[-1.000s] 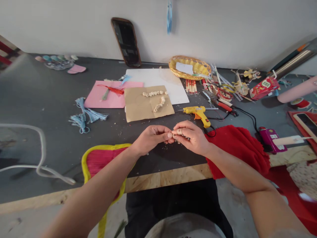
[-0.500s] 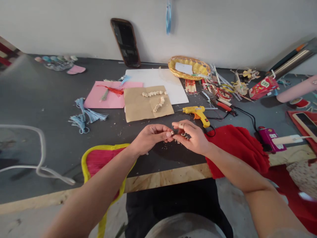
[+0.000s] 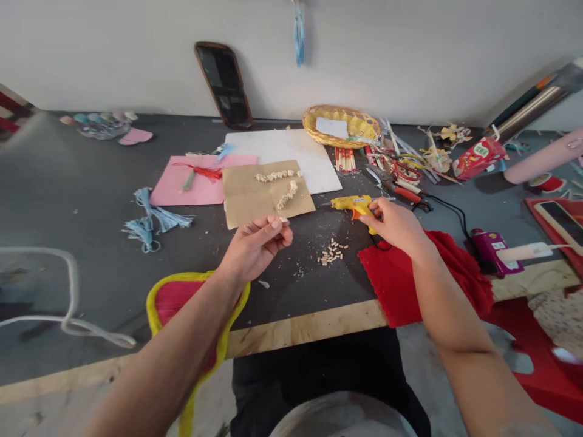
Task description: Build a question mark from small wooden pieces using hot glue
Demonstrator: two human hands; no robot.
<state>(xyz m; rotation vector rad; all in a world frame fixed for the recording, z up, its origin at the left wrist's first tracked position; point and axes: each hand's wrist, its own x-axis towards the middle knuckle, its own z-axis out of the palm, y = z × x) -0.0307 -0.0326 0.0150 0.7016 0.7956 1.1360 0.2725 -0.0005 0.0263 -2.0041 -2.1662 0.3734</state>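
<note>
Between the thumb and fingertips of my left hand (image 3: 257,244) is a small pale piece (image 3: 283,220), just in front of the brown paper (image 3: 241,194). My right hand (image 3: 397,226) has its fingers around the handle of a yellow glue gun (image 3: 357,205), whose nozzle points left. Small pale pieces (image 3: 331,252) lie loose on the dark table between my hands. Two rows of pale clustered pieces (image 3: 286,195) rest on the brown paper.
Behind are a pink sheet (image 3: 168,182), a white board (image 3: 273,144), a wicker basket (image 3: 310,124) and a leaning phone (image 3: 224,85). Blue tassels (image 3: 159,218) lie left. A red cloth (image 3: 396,285), pliers (image 3: 405,193) and a purple box (image 3: 489,249) are right.
My hands have moved apart. The left went left with a small piece; the right moved right and took hold of the glue gun. The loose pieces are now uncovered.
</note>
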